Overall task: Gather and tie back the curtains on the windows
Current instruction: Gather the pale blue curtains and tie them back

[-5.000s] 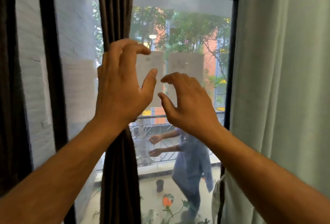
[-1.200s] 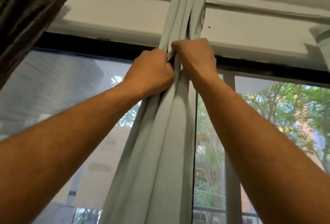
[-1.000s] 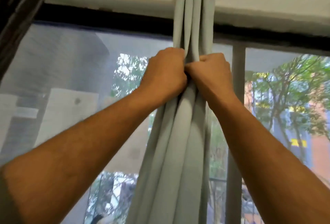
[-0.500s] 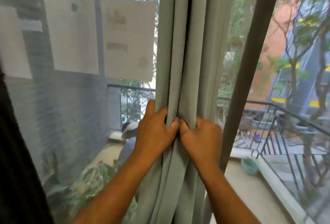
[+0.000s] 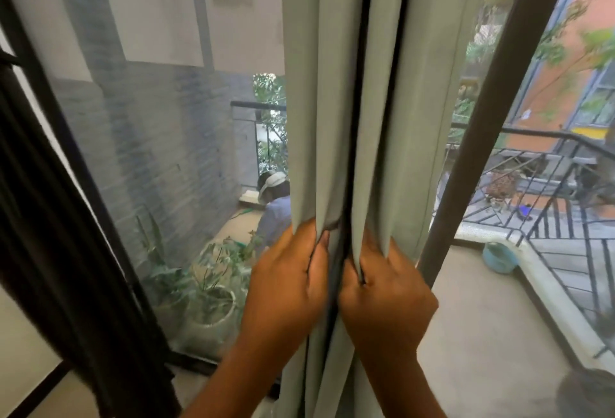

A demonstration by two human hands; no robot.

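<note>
A pale green curtain point(image 5: 336, 84) hangs bunched into vertical folds down the middle of the head view, in front of the window glass. My left hand point(image 5: 286, 287) grips the left folds, fingers curled into the cloth. Beside it, at the same height, my right hand point(image 5: 386, 297) grips the right folds. The two hands almost touch, with a dark fold gap between them. A dark brown curtain point(image 5: 43, 217) hangs gathered at the left edge.
A dark window frame bar point(image 5: 479, 124) slants just right of the green curtain. Through the glass lie a balcony floor, a black railing point(image 5: 545, 164), potted plants point(image 5: 209, 301) and a teal bowl point(image 5: 499, 256). A person's reflection shows left of the curtain.
Both hands have slid down the pale green curtain from near the rod to waist height, keeping the folds bunched. The view has tilted downward with them.
</note>
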